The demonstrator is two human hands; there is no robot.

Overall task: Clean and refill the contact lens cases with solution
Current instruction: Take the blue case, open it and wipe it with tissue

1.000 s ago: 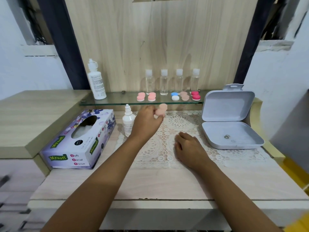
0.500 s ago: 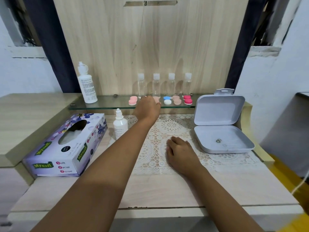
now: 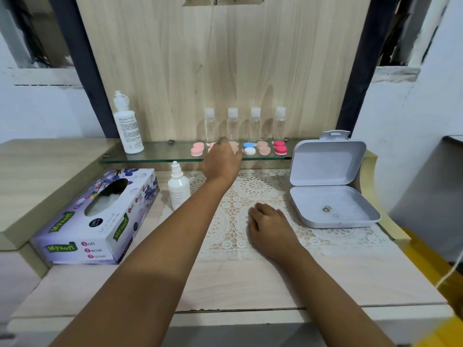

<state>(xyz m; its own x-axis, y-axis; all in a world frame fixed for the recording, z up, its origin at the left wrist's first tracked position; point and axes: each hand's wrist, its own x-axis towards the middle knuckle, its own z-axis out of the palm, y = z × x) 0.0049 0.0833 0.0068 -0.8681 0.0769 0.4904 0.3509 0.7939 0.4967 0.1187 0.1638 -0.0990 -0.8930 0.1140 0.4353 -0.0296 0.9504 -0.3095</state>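
Note:
My left hand reaches onto the glass shelf and its fingers close over a peach lens case, most of which is hidden by the hand. Beside it on the shelf lie a pink case, a blue-and-white case, a beige case and a magenta case. A small white solution bottle stands below the shelf. My right hand rests on the lace mat, fingers loosely curled and holding nothing.
A tall white bottle stands at the shelf's left end; several clear bottles line the wooden back panel. A tissue box sits at left. An open white hinged box sits at right.
My left hand carried the peach case from above the mat up and forward to the shelf. The right hand stayed on the mat. The view has tilted slightly.

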